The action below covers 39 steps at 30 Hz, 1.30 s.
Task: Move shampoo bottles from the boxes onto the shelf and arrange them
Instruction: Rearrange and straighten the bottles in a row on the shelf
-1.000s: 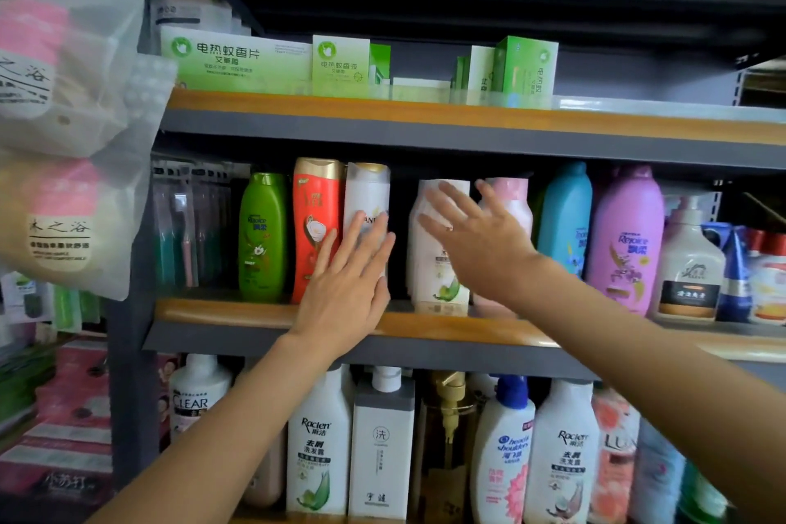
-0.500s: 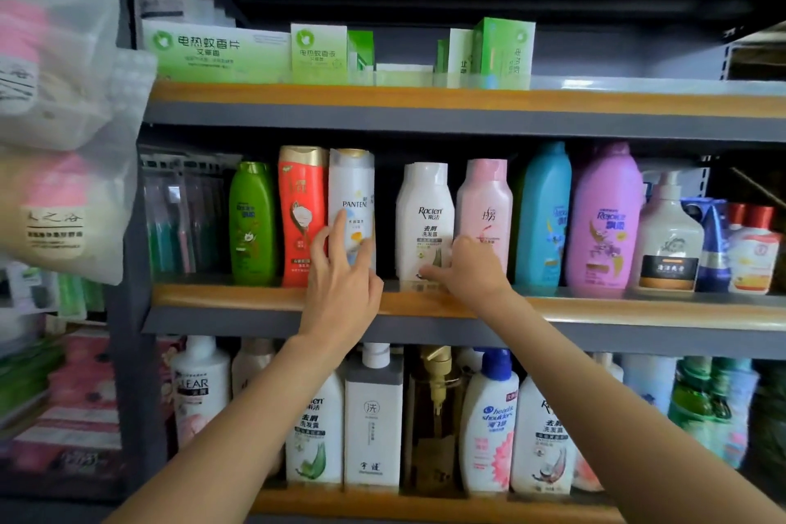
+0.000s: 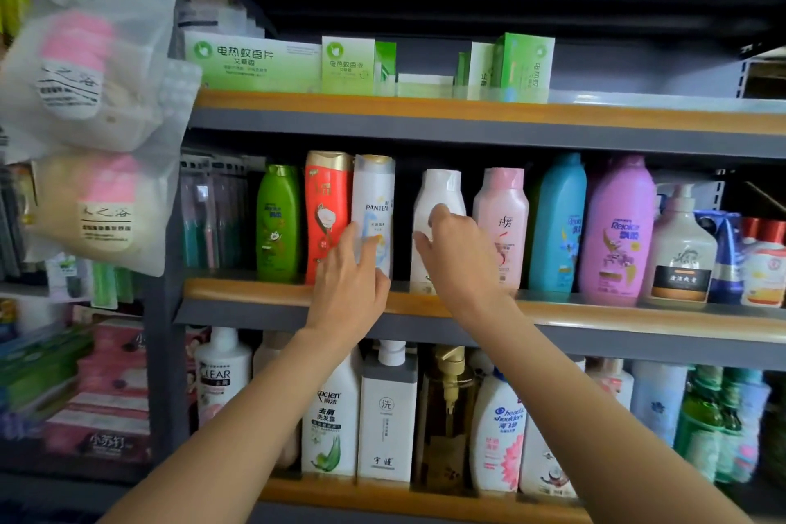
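On the middle shelf (image 3: 638, 317) stands a row of shampoo bottles: green (image 3: 277, 221), red (image 3: 325, 208), a white Pantene bottle (image 3: 374, 200), a plain white bottle (image 3: 440, 189), pink (image 3: 504, 208), blue (image 3: 558, 225) and purple (image 3: 619, 230). My left hand (image 3: 348, 285) reaches up with straight fingers that touch the front of the Pantene bottle. My right hand (image 3: 457, 257) grips the plain white bottle at its middle, thumb on its left side, and hides its lower half. A dark gap separates the two white bottles.
Green cartons (image 3: 255, 62) line the top shelf. The lower shelf holds several more bottles, among them a Clear bottle (image 3: 221, 374). A white pump bottle (image 3: 682, 255) stands right of the purple one. Plastic bags (image 3: 85, 98) hang at the left.
My right hand has risen from the base of the plain white bottle to its middle and closed round it. My left hand stays on the Pantene bottle.
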Motion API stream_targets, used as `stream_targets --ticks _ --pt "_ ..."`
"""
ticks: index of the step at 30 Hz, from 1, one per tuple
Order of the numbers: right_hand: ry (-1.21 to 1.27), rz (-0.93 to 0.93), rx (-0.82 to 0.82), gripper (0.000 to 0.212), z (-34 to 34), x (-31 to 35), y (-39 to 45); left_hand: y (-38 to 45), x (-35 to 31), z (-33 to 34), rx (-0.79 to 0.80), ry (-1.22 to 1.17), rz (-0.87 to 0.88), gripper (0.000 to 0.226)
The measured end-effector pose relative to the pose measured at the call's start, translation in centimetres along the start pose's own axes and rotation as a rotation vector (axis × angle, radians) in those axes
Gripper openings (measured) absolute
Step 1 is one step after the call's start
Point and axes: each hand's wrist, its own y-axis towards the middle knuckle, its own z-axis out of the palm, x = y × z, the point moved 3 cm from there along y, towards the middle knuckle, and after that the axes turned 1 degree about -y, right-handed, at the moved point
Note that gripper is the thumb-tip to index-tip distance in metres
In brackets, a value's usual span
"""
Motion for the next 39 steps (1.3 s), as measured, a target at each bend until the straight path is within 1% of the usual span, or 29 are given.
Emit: stream_targets --ticks 2,3,5,6,8,10,12,14,16,18,22,25,28,29,32,34,35,37,38,39 --pt "0.116 -0.028 0.093 0.019 1.3 1.6 0.2 -0.2 0.5 -0.3 -0.004 0.001 0.001 0.041" --pt "0.159 -0.011 0.173 0.019 2.5 2.2 0.3 -0.2 0.8 -0.3 0.008 -0.008 0.004 0.044" --pt "0.211 0.055 0.298 0.023 4.5 3.1 0.3 -0.4 1.2 -0.2 -0.026 -0.049 -0.001 0.044" --pt "0.240 0.094 0.337 0.026 5.1 3.3 0.3 -0.4 1.4 -0.3 -0.022 -0.078 -0.024 0.041" --pt "0.288 0.182 0.375 0.031 5.9 3.3 0.7 -0.1 1.8 -0.4 0.034 -0.104 -0.094 0.032" --pt "0.317 0.239 0.407 0.028 6.2 3.4 1.4 0.3 2.3 -0.7 0.037 -0.146 -0.140 0.025" --pt "0.347 0.288 0.403 0.013 6.4 3.2 1.9 0.7 2.3 -0.9 0.053 -0.154 -0.151 0.021" --pt "0.342 0.309 0.381 0.020 6.5 3.1 1.8 0.9 2.2 -0.7 0.068 -0.135 -0.137 0.020" --pt "0.309 0.318 0.350 0.013 6.5 3.0 1.6 1.1 2.2 -0.5 0.090 -0.150 -0.137 0.021" --pt "0.291 0.315 0.325 0.013 6.5 3.0 1.6 1.2 2.1 -0.3 0.105 -0.163 -0.130 0.022" --pt "0.300 0.312 0.337 0.029 6.7 3.1 2.0 0.8 2.1 -0.2 0.108 -0.123 -0.100 0.018" --pt "0.274 0.311 0.317 0.016 6.8 3.1 1.7 0.7 2.1 -0.1 0.133 -0.093 -0.075 0.018" --pt "0.254 0.311 0.315 0.011 6.8 3.1 1.7 0.6 2.3 0.0 0.141 -0.067 -0.029 0.018" --pt "0.255 0.309 0.313 0.013 6.8 3.2 1.8 0.5 2.4 0.1 0.132 -0.063 -0.015 0.019" --pt "0.253 0.304 0.304 0.035 6.2 3.3 1.5 -0.1 2.7 0.0 0.062 -0.029 0.042 0.031" --pt "0.218 0.284 0.276 0.038 5.6 3.3 1.1 -0.4 2.9 -0.4 -0.008 -0.020 0.072 0.036" --pt "0.210 0.259 0.251 0.032 5.2 3.3 0.8 -0.4 3.0 -0.8 -0.030 -0.015 0.082 0.037" --pt "0.202 0.193 0.203 0.003 4.3 3.3 0.1 -0.5 3.1 -1.5 -0.040 -0.039 0.087 0.037" --pt "0.197 0.161 0.182 0.017 3.8 3.4 -0.3 -0.5 2.9 -1.9 -0.033 -0.060 0.081 0.037" --pt "0.196 0.138 0.173 0.026 3.3 3.3 -0.7 -0.5 2.6 -2.2 -0.019 -0.077 0.078 0.038"
